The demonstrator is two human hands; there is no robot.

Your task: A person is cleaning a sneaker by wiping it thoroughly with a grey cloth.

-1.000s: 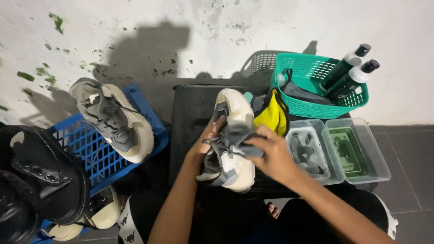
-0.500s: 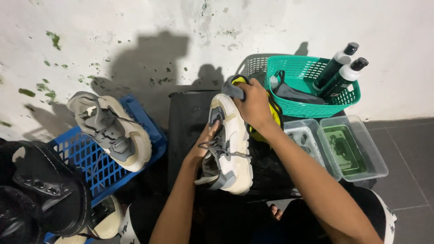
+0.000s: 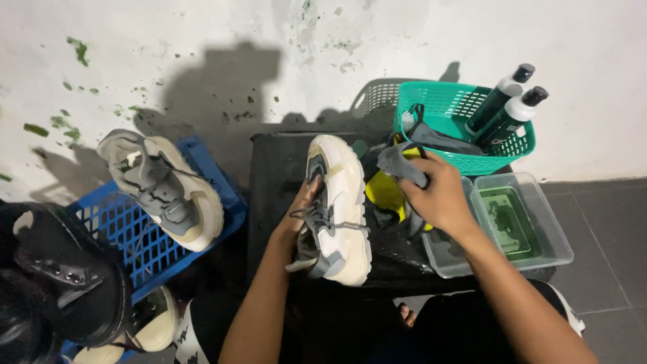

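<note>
A second sneaker point(image 3: 162, 189) is seen on the blue crate point(image 3: 202, 222) at left. The cream sneaker point(image 3: 337, 205) on the black stand point(image 3: 276, 168) is gripped by the left hand point(image 3: 300, 216). A grey cloth point(image 3: 399, 164) is clenched in the right hand point(image 3: 441, 195), before the green basket point(image 3: 465, 131).

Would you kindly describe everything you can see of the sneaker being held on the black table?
The sneaker is chunky, with a thick cream sole, cream upper, grey panels and loose grey laces. It lies on the black table, toe toward the wall, tilted onto its side so the sole edge faces right. The left hand grips it at the laces and tongue. The right hand is off it, holding a grey cloth beside it.
</note>
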